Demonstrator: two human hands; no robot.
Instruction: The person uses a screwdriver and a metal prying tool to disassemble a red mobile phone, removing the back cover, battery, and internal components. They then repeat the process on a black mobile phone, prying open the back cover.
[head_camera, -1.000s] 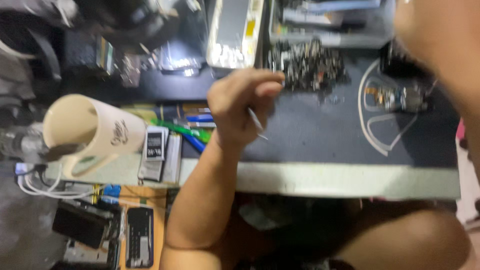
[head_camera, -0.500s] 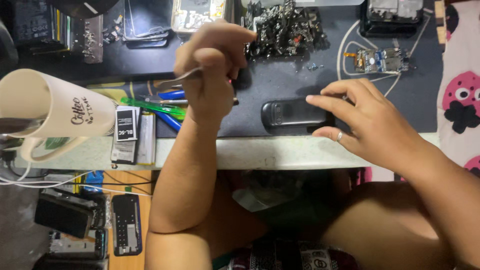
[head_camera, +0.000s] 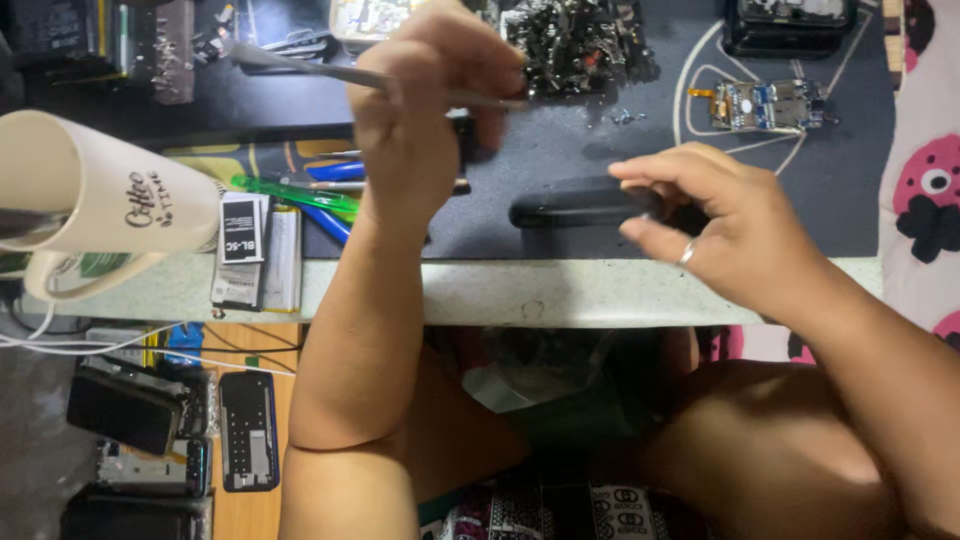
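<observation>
left hand (head_camera: 425, 110) is up over the dark work mat (head_camera: 560, 150), fingers curled tight around a pair of metal tweezers (head_camera: 330, 72), the long shaft running out to the left of the fist and the tips poking out right, toward the heap of small metal parts (head_camera: 575, 40) at the far edge of the mat. right hand (head_camera: 720, 225) sits lower on the mat, thumb and fingers pinched on the right end of a black phone (head_camera: 580, 208), which lies flat along the near edge of the mat, a ring showing on one finger. beyond that hand, farther up the mat, a bare circuit board (head_camera: 765, 103) rests inside a loop of white cable (head_camera: 690, 100). just off the left side of the mat, coloured screwdrivers (head_camera: 300, 195) lie in a bunch, and beside them two flat phone batteries (head_camera: 255, 250). further left of the mat, a cream mug (head_camera: 100, 195) lies tipped on its side. below the mat's table edge, several dismantled phones (head_camera: 160, 420) lie on a lower wooden surface.
</observation>
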